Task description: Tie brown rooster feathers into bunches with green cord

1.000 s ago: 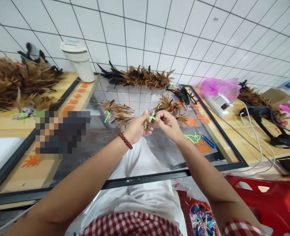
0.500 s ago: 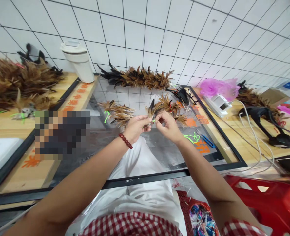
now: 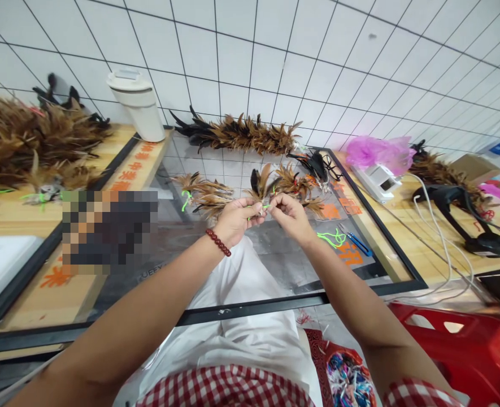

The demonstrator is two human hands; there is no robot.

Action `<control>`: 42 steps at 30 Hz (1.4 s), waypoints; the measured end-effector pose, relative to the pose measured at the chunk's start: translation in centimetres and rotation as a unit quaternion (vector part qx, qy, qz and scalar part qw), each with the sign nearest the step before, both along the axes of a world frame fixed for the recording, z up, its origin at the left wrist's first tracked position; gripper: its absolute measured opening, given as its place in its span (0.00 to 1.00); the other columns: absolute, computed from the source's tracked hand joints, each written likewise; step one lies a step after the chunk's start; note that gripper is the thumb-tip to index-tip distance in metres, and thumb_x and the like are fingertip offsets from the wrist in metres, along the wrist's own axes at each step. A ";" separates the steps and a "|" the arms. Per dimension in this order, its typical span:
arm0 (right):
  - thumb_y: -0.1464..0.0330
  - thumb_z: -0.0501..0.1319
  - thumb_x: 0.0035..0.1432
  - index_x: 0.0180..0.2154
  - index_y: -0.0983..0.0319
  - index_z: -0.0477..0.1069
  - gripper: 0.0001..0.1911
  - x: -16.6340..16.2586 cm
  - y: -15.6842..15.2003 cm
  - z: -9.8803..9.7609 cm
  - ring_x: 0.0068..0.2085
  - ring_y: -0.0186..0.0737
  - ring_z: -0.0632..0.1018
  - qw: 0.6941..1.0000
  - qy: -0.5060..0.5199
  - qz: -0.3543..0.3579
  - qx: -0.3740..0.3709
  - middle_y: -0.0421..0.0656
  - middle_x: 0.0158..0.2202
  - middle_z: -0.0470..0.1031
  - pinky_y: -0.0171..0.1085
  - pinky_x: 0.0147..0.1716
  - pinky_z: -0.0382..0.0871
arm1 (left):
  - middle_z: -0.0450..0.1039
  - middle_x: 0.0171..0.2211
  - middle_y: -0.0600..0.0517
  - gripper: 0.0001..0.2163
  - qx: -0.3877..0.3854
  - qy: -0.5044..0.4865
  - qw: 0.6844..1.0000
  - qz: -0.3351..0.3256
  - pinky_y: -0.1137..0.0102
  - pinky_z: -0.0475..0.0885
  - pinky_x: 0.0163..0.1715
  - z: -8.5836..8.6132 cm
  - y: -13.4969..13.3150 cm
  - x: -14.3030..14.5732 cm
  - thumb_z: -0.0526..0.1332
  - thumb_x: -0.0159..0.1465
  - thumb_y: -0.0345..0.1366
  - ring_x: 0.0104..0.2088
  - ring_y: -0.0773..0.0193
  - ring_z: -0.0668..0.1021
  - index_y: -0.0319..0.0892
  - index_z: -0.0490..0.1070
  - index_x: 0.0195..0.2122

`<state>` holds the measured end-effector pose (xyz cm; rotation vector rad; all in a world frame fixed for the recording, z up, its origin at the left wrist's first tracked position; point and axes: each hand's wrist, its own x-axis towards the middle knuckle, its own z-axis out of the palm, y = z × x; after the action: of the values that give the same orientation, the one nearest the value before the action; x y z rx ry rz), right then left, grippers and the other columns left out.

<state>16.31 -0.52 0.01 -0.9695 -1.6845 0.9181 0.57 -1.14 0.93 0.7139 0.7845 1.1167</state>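
Observation:
Above the glass tabletop, my left hand (image 3: 242, 217) pinches the base of a small feather bunch (image 3: 260, 182), its dark and brown tips pointing up and away. A green string (image 3: 266, 206) runs from that base to my right hand (image 3: 290, 215), whose fingers are closed on it. Just beyond the right hand lies a pile of brown feathers (image 3: 296, 183). Left of my hands are more feathers (image 3: 207, 192) with a green tie (image 3: 186, 200). Exactly how the string goes round the feather base is hidden by my fingers.
A long feather garland (image 3: 245, 134) lies along the wall. Blue snips (image 3: 359, 244) and loose green string (image 3: 331, 238) are on the right. A white cup (image 3: 142, 107), a large feather heap (image 3: 25, 135), a white device (image 3: 379, 182), a pink bag (image 3: 379, 154) and a red stool (image 3: 465, 345) surround the area.
My right hand has shifted slightly, and more green string shows between the two hands. The feathers in my left hand now stand more upright and spread. The view has moved a little.

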 end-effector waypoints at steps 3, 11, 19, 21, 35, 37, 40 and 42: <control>0.71 0.57 0.50 0.25 0.60 0.62 0.04 0.0 -0.2 0.4 0.24 0.31 0.62 0.998 -0.054 -0.044 0.009 0.35 0.22 0.62 0.33 0.24 0.56 | 0.72 0.23 0.54 0.11 -0.012 -0.018 1.000 0.017 0.74 0.71 0.27 -0.1 0.1 0.0 0.70 0.48 0.29 0.24 0.71 0.75 0.36 0.67 0.26; 0.72 0.54 0.48 0.23 0.60 0.60 0.05 0.7 -0.6 1.1 0.26 0.35 0.64 0.946 -0.279 -0.102 0.127 0.38 0.22 0.64 0.35 0.28 0.56 | 0.71 0.23 0.54 0.10 -0.016 -0.020 0.998 0.049 0.74 0.70 0.27 0.1 0.1 0.2 0.70 0.48 0.27 0.23 0.73 0.73 0.36 0.67 0.26; 0.66 0.56 0.57 0.30 0.61 0.67 0.06 1.6 0.2 0.7 0.28 0.34 0.67 0.974 -0.174 -0.099 0.102 0.39 0.26 0.68 0.34 0.30 0.60 | 0.70 0.22 0.56 0.12 0.022 0.005 0.989 0.143 0.75 0.70 0.26 0.5 1.3 -0.9 0.70 0.47 0.29 0.23 0.73 0.73 0.37 0.66 0.25; 0.63 0.58 0.58 0.37 0.61 0.69 0.09 1.0 -0.1 0.7 0.29 0.34 0.68 0.983 -0.144 -0.060 0.099 0.40 0.30 0.69 0.34 0.30 0.62 | 0.71 0.22 0.55 0.13 0.028 0.035 0.991 0.126 0.74 0.70 0.26 0.3 1.0 -0.6 0.72 0.44 0.30 0.23 0.72 0.74 0.36 0.68 0.26; 0.65 0.56 0.55 0.22 0.60 0.63 0.11 0.2 0.0 0.6 0.24 0.33 0.64 0.987 -0.150 -0.044 0.049 0.36 0.20 0.64 0.33 0.28 0.59 | 0.72 0.19 0.55 0.14 0.049 0.017 0.997 0.064 0.75 0.67 0.24 0.1 0.1 0.1 0.72 0.41 0.29 0.20 0.73 0.73 0.36 0.69 0.26; 0.65 0.56 0.55 0.22 0.60 0.63 0.12 0.1 -0.1 0.5 0.24 0.33 0.64 0.987 -0.142 -0.057 0.044 0.36 0.20 0.63 0.33 0.28 0.59 | 0.72 0.20 0.55 0.14 0.058 0.024 0.995 0.073 0.75 0.68 0.25 0.0 0.2 0.1 0.72 0.41 0.29 0.20 0.72 0.73 0.36 0.69 0.26; 0.65 0.56 0.56 0.23 0.61 0.65 0.11 0.0 -0.1 0.2 0.25 0.33 0.66 0.988 -0.118 -0.094 0.042 0.37 0.20 0.65 0.34 0.28 0.60 | 0.72 0.21 0.55 0.14 0.081 0.051 0.992 0.079 0.74 0.69 0.27 -0.3 0.3 0.2 0.71 0.40 0.28 0.23 0.70 0.74 0.36 0.70 0.27; 0.65 0.55 0.56 0.25 0.61 0.67 0.10 0.0 -0.1 -0.1 0.26 0.34 0.68 0.990 -0.091 -0.098 0.048 0.38 0.22 0.68 0.34 0.30 0.62 | 0.73 0.24 0.54 0.15 0.106 0.076 0.989 0.076 0.73 0.70 0.30 -0.6 0.4 0.4 0.70 0.39 0.25 0.26 0.70 0.74 0.37 0.72 0.29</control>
<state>16.27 -0.62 -0.05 -1.1596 -1.7317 0.6292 0.96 -0.79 0.36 0.9387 0.8676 1.3086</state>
